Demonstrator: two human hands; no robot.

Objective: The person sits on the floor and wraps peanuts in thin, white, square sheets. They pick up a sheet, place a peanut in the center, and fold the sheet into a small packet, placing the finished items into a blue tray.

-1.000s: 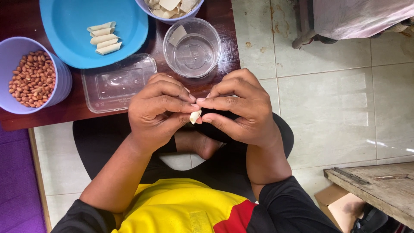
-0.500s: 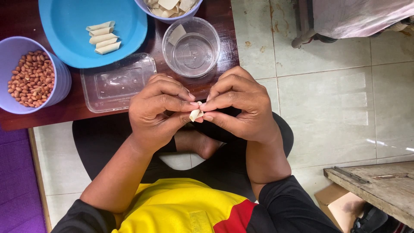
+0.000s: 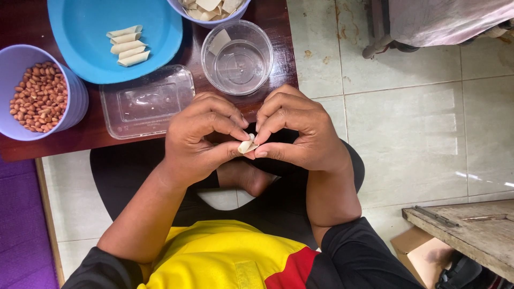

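My left hand (image 3: pixel 201 136) and my right hand (image 3: pixel 294 131) meet over my lap, just below the table's edge. Together their fingertips pinch a small pale dough wrapper (image 3: pixel 247 145), folded or rolled between thumbs and forefingers. Most of the wrapper is hidden by my fingers. On the blue plate (image 3: pixel 85 48) lie several finished pale rolls (image 3: pixel 127 45).
A dark wooden table (image 3: pixel 96 134) holds a lilac bowl of peanuts (image 3: pixel 37 96), an empty clear plastic tray (image 3: pixel 147 101), a clear round tub (image 3: pixel 237 58) with one wrapper piece, and a lilac bowl of wrappers (image 3: pixel 209 8). Tiled floor lies to the right, a wooden board (image 3: pixel 471 235) at lower right.
Both hands have stayed together on the wrapper. The fingers have shifted slightly, working the small piece between the thumbs.
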